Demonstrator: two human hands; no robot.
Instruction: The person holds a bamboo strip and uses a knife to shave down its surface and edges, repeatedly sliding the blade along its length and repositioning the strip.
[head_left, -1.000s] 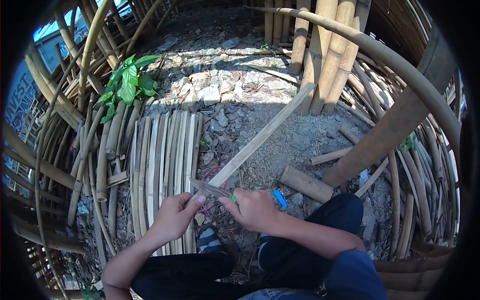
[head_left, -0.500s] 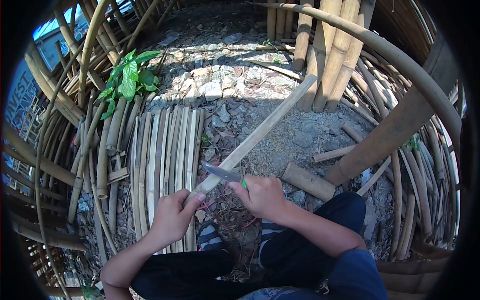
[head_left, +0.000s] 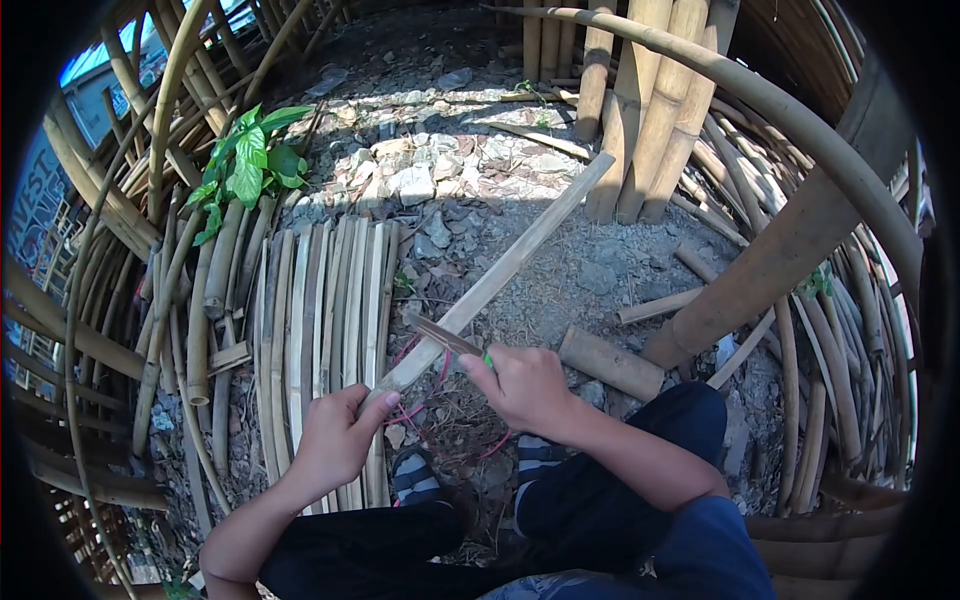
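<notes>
Outdoors, on stony ground (head_left: 580, 270) hemmed in by bamboo, with a sunlit band of pale rubble (head_left: 415, 182) farther off. Held out in front, slanting away toward the upright bamboo poles (head_left: 665, 110): one flat bamboo strip (head_left: 512, 262). Pinched at its near end between the thumb and fingers of the left hand (head_left: 335, 438), apparently to steady it while leaving most of its length free. Gripped by the green handle (head_left: 488, 358) in the closed right hand (head_left: 528, 388): a knife (head_left: 443, 335), its blade crosswise over the strip, a little beyond the left thumb, probably so as to spare the holding fingers. Too fine to tell whether biting into the wood or merely touching it. Laid side by side to the left, perhaps for order and easy reach, a row of split strips (head_left: 298, 340). Over to the right, on grey dirt and stone chips, a short bamboo piece (head_left: 612, 363) near the foot of a thick leaning pole (head_left: 790, 250). Farther left, among more bamboo, a leafy green plant (head_left: 250, 165)
</notes>
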